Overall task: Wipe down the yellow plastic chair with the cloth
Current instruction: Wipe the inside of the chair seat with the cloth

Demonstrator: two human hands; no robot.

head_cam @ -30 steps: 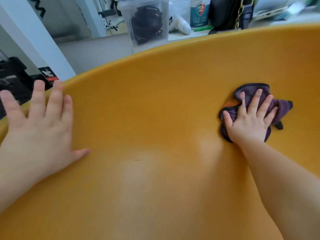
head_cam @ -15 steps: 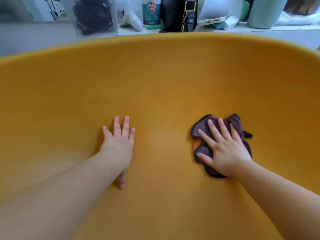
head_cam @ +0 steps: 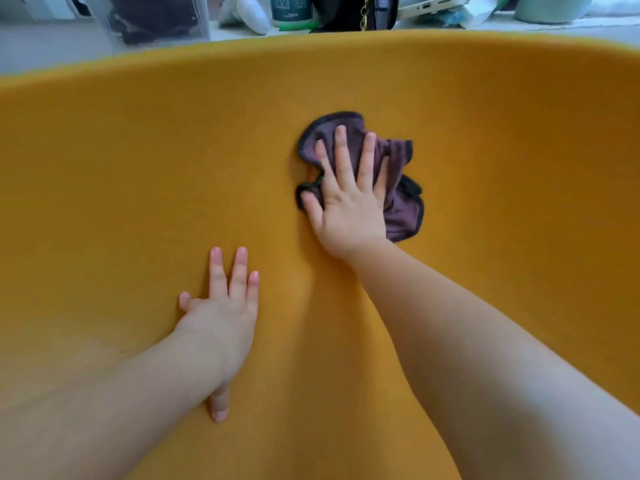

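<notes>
Yellow chair fills view; cluttered shelf behind its rim.

Soft daylight, slight blur, wide-angle bending at edges.

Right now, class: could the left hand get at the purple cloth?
Probably yes: only bare chair lies between the left hand and the cloth, though the right hand lies flat over most of it, leaving its edges free.

Likely a home or office: a ledge crowded with bottle, handbag, laptop and clear storage box
</notes>
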